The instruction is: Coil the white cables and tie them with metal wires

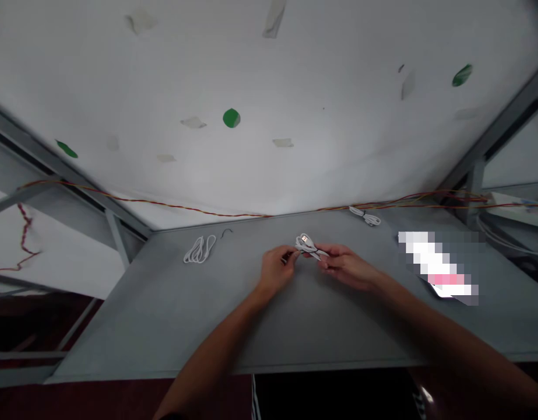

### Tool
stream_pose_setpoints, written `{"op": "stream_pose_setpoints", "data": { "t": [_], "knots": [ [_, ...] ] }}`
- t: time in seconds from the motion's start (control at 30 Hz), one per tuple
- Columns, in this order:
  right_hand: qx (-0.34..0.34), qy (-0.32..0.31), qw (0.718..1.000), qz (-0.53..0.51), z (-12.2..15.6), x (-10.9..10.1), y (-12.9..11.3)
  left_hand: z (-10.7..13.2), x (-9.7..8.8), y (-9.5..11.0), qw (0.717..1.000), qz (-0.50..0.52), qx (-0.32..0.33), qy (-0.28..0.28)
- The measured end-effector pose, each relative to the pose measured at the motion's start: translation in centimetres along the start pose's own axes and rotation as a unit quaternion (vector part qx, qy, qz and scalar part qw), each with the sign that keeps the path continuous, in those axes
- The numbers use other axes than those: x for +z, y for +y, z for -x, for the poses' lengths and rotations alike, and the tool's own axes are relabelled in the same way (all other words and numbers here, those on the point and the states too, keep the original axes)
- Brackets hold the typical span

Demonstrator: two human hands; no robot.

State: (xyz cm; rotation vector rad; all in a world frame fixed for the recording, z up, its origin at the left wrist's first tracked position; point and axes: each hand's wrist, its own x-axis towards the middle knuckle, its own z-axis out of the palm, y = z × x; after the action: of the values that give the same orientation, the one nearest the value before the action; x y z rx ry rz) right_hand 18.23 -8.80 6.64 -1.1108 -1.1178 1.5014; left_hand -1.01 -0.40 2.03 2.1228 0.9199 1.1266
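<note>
A white USB cable (304, 239), coiled into a small bundle with its metal plug facing up, is between my two hands above the grey table. A thin dark tie (311, 251) runs around the middle of the bundle. My left hand (278, 265) is closed, thumb and fingertips pinching the bundle's left side at the tie. From the right, my right hand (345, 265) grips the other end of the coil with its fingers. Whether the left fingertips also hold the tie's end, I cannot tell.
A loosely coiled white cable (199, 249) lies at left, beside a dark twist tie (227, 232). Another tied white cable (365, 216) rests by the back wall. At right is a pixelated bright device (443, 274). Red-yellow wires (185, 206) run along the wall.
</note>
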Motion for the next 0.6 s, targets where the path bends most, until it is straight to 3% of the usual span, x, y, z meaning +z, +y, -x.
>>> {"op": "stream_pose_setpoints", "data": {
  "t": [0.17, 0.23, 0.37, 0.47, 0.6],
  "knots": [
    [0.067, -0.032, 0.997, -0.004, 0.3, 0.2, -0.6, -0.7, -1.4, -1.5, 0.989, -0.072, 0.124, 0.049],
    [0.053, -0.038, 0.998, -0.012, 0.3, 0.2, -0.6, -0.8, -2.0, -1.8, 0.983, -0.098, 0.148, 0.042],
    [-0.012, -0.031, 0.999, -0.036, 0.4, 0.7, -0.6, -1.0, -2.5, -2.0, 0.988, -0.119, 0.101, -0.015],
    [0.053, -0.099, 0.993, -0.046, 0.8, 0.8, -0.4, -1.2, -2.6, -2.4, 0.989, -0.131, 0.058, -0.034],
    [0.146, -0.224, 0.964, 0.002, 1.2, 0.9, -0.3, -1.8, -3.9, -3.6, 0.987, -0.162, 0.011, 0.015]
  ]
}}
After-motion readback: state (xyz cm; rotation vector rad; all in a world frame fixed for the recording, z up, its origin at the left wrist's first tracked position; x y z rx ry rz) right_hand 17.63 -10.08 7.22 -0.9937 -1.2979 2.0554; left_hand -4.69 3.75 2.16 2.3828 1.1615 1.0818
